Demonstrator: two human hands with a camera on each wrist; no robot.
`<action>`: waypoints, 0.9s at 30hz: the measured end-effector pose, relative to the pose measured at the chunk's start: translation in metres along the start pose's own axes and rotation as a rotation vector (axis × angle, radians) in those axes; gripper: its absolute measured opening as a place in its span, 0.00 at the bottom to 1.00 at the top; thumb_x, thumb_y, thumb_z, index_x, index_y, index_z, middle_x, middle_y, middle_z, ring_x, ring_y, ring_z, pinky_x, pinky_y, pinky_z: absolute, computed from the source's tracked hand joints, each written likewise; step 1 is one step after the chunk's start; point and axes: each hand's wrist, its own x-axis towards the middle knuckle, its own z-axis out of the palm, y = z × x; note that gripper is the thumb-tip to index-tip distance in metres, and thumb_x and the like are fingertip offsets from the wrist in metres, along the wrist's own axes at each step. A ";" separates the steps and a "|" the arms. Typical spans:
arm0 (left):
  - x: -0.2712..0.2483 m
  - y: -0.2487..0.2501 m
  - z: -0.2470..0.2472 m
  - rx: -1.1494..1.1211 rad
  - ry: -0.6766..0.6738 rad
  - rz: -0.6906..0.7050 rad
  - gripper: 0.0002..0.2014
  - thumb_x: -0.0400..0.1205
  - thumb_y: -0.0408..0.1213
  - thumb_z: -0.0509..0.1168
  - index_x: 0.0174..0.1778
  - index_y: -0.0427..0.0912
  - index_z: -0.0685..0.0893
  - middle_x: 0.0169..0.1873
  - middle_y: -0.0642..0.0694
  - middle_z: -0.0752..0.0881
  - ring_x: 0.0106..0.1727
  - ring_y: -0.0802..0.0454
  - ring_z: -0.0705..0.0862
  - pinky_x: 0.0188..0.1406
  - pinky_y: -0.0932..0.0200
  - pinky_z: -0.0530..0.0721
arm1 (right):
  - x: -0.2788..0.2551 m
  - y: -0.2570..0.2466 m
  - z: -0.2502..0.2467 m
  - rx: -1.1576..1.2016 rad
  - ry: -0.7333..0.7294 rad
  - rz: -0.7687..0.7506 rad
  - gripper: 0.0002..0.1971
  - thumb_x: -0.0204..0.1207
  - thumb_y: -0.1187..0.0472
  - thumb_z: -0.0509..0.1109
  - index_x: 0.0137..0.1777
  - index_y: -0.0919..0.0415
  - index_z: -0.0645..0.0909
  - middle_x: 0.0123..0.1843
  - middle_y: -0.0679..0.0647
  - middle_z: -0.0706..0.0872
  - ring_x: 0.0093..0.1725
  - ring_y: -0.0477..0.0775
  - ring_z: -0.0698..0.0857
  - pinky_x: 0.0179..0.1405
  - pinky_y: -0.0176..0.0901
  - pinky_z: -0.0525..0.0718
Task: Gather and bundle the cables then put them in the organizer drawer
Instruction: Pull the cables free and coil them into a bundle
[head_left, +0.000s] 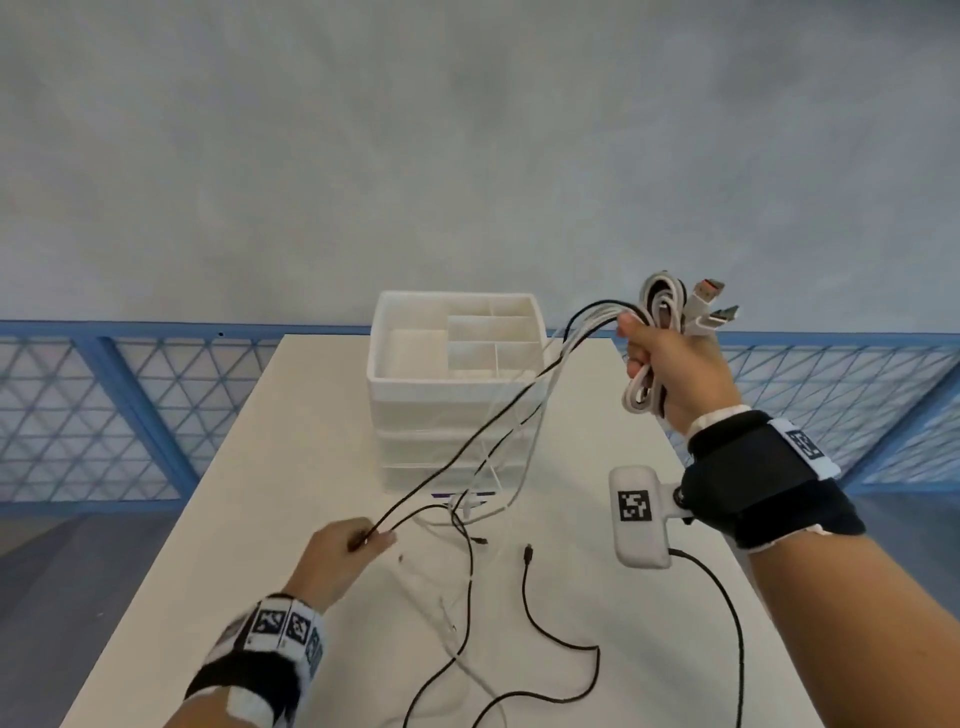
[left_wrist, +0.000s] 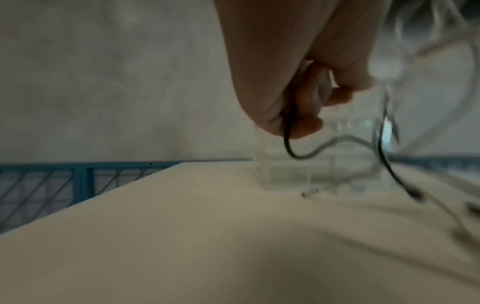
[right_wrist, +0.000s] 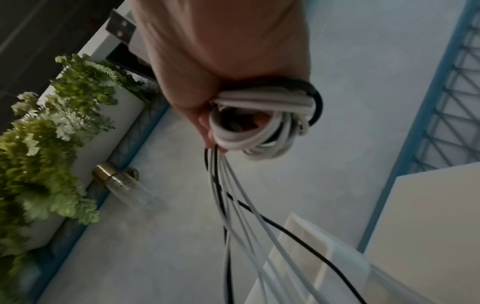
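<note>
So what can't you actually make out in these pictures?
- Drawers of the white organizer: head view shows only its open top; whether any drawer is open is unclear.
- How many cables are in the coil: right wrist view, loops overlap and the right hand covers part.
- Plugs on the table: left wrist view, too blurred.
- What else the left hand pinches besides the black cable: its own fingers hide it.

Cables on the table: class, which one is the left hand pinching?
The thin black cable: pinched by the left hand, it rises to the right hand's coiled bundle; the others lie untouched.

Black wrist straps (head_left: 763, 467) with checkered white tags (head_left: 635, 505)
</note>
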 end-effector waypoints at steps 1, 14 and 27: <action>-0.002 -0.007 0.005 0.018 0.016 -0.060 0.23 0.76 0.48 0.67 0.17 0.50 0.66 0.14 0.52 0.66 0.22 0.57 0.64 0.27 0.58 0.62 | -0.002 -0.005 0.001 0.013 0.000 -0.018 0.06 0.77 0.61 0.68 0.40 0.60 0.77 0.13 0.43 0.72 0.15 0.41 0.72 0.18 0.32 0.70; 0.017 0.081 -0.021 -0.093 -0.353 -0.129 0.43 0.70 0.29 0.71 0.78 0.48 0.55 0.78 0.46 0.62 0.77 0.50 0.63 0.67 0.59 0.67 | -0.016 -0.050 0.006 -0.015 -0.199 -0.225 0.08 0.77 0.56 0.68 0.39 0.59 0.80 0.16 0.42 0.73 0.19 0.41 0.74 0.19 0.31 0.72; 0.025 0.220 -0.006 -0.639 -0.043 0.337 0.13 0.82 0.42 0.58 0.31 0.45 0.76 0.14 0.57 0.70 0.20 0.58 0.69 0.26 0.61 0.71 | -0.030 -0.021 -0.007 -0.224 -0.359 -0.150 0.14 0.72 0.52 0.73 0.37 0.64 0.79 0.17 0.45 0.70 0.21 0.47 0.68 0.23 0.35 0.69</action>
